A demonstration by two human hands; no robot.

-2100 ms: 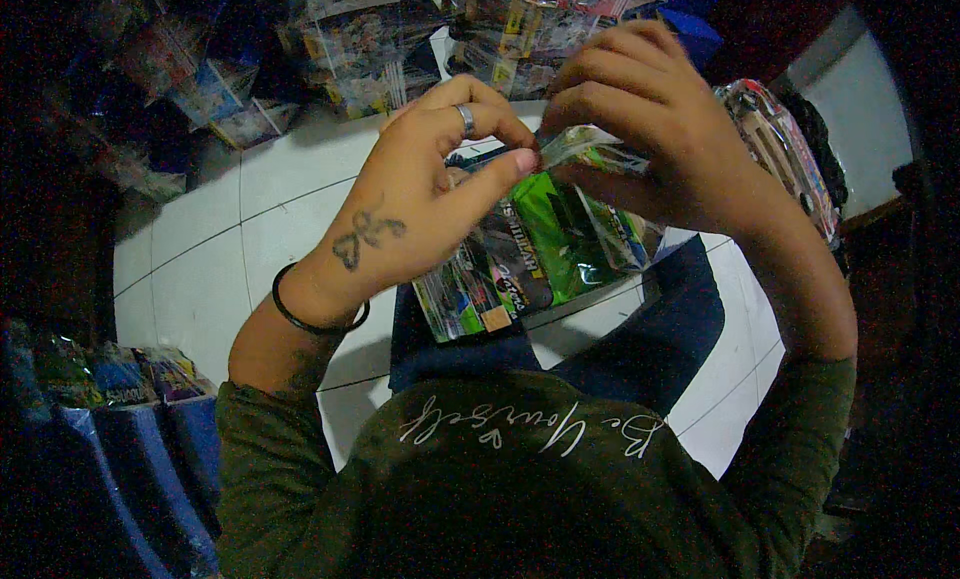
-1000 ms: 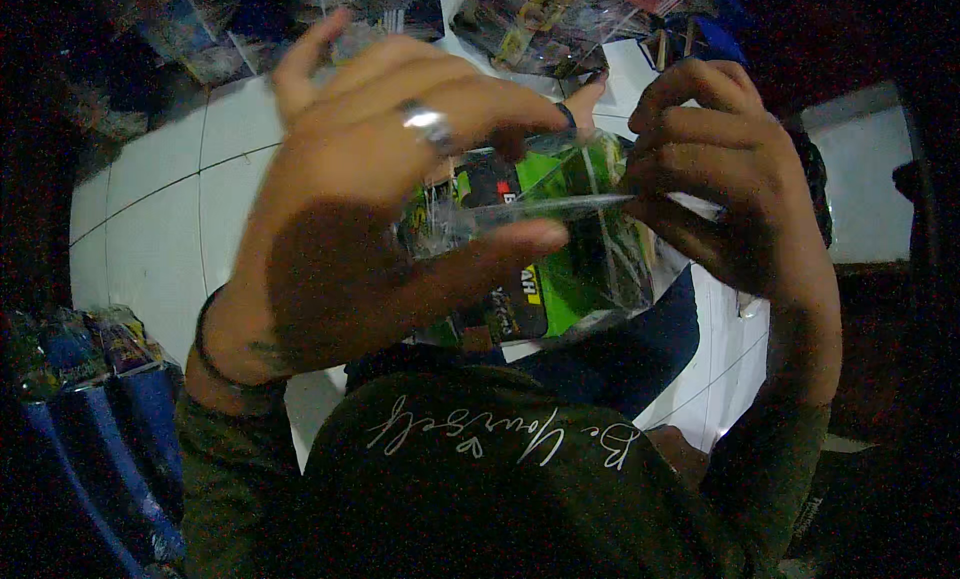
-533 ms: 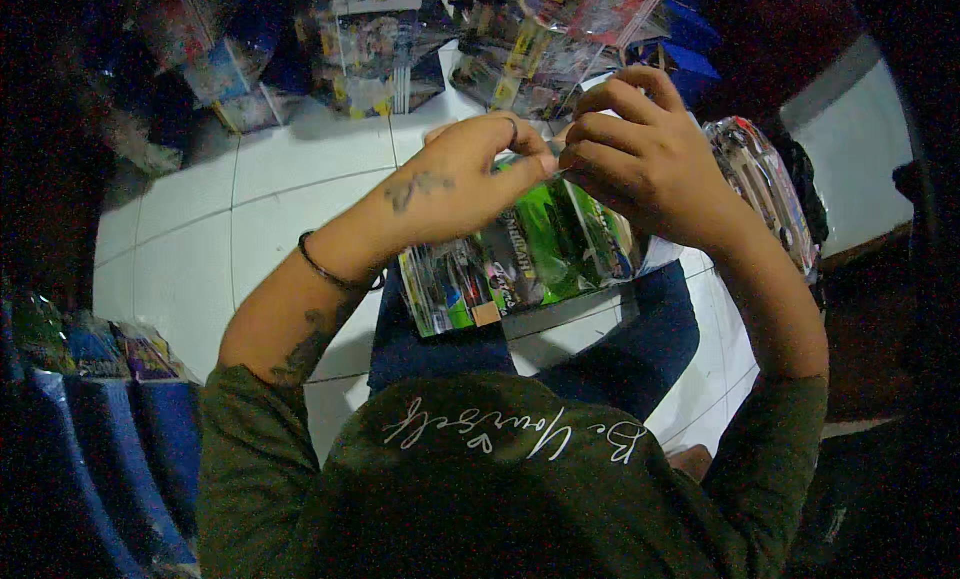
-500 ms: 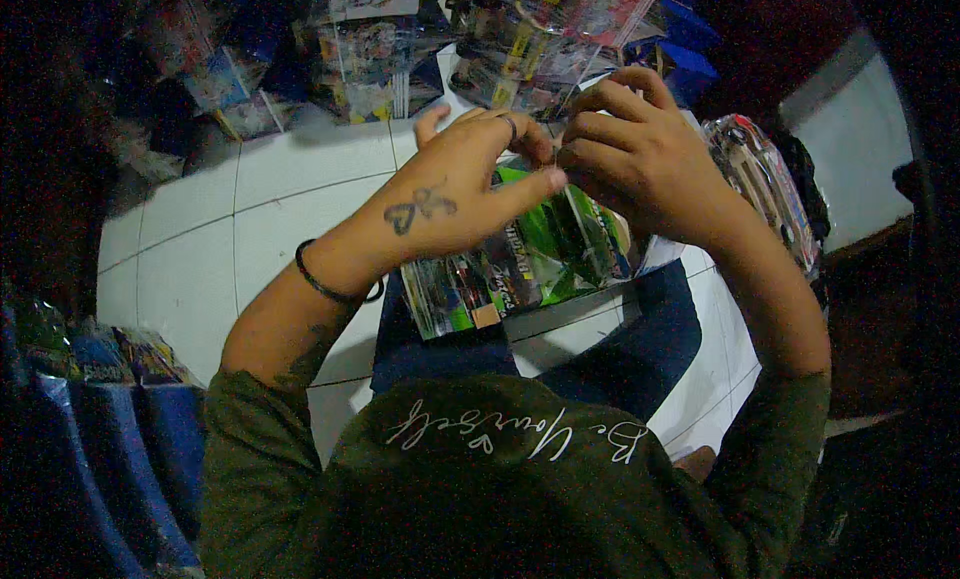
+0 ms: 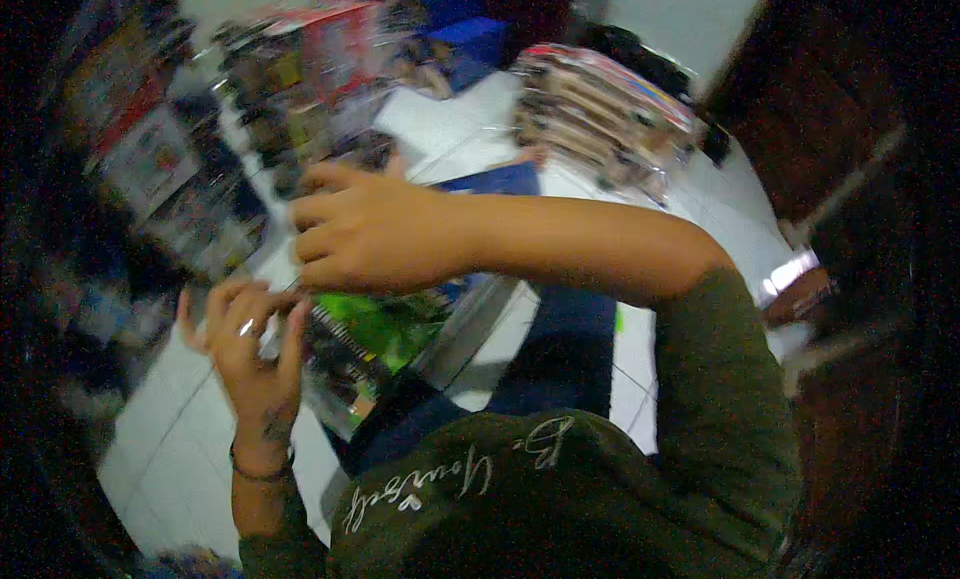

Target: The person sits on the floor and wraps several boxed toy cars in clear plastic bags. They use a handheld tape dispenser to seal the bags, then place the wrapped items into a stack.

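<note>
A boxy package (image 5: 405,329) with green and dark printed faces, glossy as if in clear plastic, rests over my dark-trousered legs. My left hand (image 5: 245,334), with a ring and a dark wristband, is at its left end, fingers bent toward the thumb. Just above and beside it, my right hand (image 5: 380,234) reaches across the package's far side with its fingers curled. The fingertips of both hands come close together at the package's far left corner. Whatever they pinch is too small and blurred to make out.
Plastic-wrapped stacks of printed packs (image 5: 300,89) stand on the white tiled floor (image 5: 170,429) ahead and to the left. Farther right lies another wrapped stack with brown sides (image 5: 600,119). Blue boxes (image 5: 455,19) sit at the back.
The view has swung to the right, so the stacks, package and hands appear farther left. Both hands remain close together at the package. The picture is more blurred now.
</note>
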